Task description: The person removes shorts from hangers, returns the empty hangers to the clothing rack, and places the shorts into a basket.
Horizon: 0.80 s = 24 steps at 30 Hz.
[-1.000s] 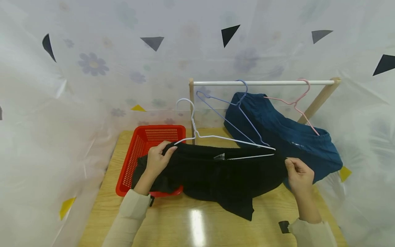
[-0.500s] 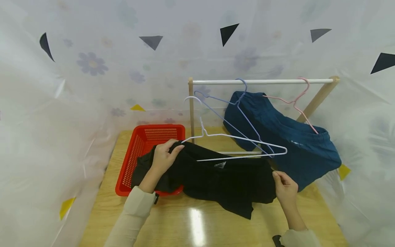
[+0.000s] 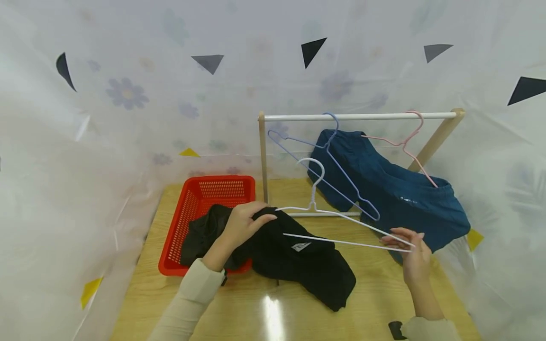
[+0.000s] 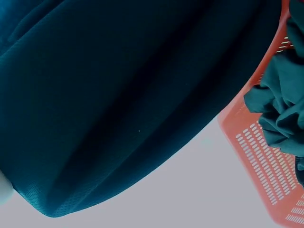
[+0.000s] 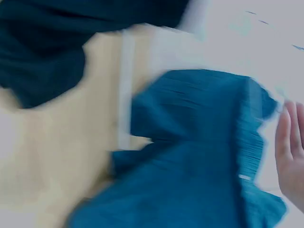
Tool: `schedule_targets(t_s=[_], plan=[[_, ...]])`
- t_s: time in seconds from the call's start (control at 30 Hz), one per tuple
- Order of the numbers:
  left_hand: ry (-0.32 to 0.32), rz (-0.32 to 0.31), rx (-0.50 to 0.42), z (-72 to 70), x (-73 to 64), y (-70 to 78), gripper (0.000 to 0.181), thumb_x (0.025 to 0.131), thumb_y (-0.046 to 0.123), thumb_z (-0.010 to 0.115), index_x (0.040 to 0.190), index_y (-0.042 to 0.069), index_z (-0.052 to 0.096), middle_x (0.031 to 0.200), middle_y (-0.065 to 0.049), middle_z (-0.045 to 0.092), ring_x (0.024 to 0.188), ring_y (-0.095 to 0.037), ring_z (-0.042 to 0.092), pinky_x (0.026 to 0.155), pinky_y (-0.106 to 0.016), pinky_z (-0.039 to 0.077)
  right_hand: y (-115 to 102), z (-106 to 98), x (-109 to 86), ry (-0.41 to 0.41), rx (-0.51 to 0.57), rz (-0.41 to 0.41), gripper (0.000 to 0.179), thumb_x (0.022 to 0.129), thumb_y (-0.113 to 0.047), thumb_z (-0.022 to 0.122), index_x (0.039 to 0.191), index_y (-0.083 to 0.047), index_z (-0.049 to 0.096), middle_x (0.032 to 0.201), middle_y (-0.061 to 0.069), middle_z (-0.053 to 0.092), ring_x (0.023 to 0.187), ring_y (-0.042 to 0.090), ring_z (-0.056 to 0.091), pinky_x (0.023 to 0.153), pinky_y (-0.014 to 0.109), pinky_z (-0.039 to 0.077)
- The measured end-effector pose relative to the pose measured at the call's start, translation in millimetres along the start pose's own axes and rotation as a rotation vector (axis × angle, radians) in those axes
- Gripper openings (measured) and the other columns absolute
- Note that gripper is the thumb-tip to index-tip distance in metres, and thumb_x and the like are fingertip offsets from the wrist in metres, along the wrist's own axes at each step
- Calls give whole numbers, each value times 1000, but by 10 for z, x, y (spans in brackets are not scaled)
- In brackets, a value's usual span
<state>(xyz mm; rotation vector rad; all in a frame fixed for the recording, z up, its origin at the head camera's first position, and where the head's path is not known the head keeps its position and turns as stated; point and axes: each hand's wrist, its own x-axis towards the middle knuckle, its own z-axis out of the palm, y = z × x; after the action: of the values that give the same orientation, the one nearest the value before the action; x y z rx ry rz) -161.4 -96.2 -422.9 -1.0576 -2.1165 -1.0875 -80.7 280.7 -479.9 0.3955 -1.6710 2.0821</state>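
My left hand (image 3: 242, 225) grips the waistband of a black garment (image 3: 307, 267) with a white label. It is at the left end of a white hanger (image 3: 313, 192), whose lower left part is hidden. The garment's free side hangs down over the table. At the hanger's right end, my right hand (image 3: 417, 260) has its fingers extended behind the wire, seemingly touching it. In the right wrist view the same hand (image 5: 290, 152) shows nearly straight fingers. Dark cloth (image 4: 118, 95) fills much of the left wrist view; the left fingers are largely hidden there.
A red basket (image 3: 177, 222) with more dark clothing (image 3: 198, 237) stands on the wooden table at left. Behind, a rack's white rail (image 3: 375, 116) carries a blue hanger (image 3: 343, 166) and a pink hanger (image 3: 409, 142) with blue shorts (image 3: 396, 203).
My right hand has let go of the garment's right side, which dropped and swung left. The white hanger shifted right and down. My left hand moved right with the waistband.
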Motion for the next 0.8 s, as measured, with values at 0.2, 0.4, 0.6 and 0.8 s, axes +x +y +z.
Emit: schedule_targets(t_s=[0.2,0.4,0.6,0.8], plan=[[-45,23,102,42,54,43,56,92,51,38,92,5,70,86,-8,72,79,-18,68,72,-31,55,-356,-41,139,-392,-116,12,36,101,-1,26,107,6,61,96,-2,71,77,9,68,61,19,52],[-54,1,71,72,103,31,54,94,49,37,96,6,69,88,-7,71,80,-18,67,75,-31,55,-451,-22,108,-419,-343,33,30,91,17,39,94,2,65,88,-11,71,74,4,67,60,17,53],[57,-112,-128,145,86,-30,51,93,43,43,97,-2,66,91,-16,69,84,-24,66,78,-36,54,-421,-34,13,-351,-65,-49,31,91,19,35,101,11,64,96,4,72,82,11,70,71,20,55],[256,-394,-350,227,58,-106,24,93,12,53,97,-10,62,87,-22,65,77,-5,58,70,-20,50,-519,-175,-48,-309,91,-121,28,88,25,32,100,24,57,94,17,71,83,21,71,70,26,56]])
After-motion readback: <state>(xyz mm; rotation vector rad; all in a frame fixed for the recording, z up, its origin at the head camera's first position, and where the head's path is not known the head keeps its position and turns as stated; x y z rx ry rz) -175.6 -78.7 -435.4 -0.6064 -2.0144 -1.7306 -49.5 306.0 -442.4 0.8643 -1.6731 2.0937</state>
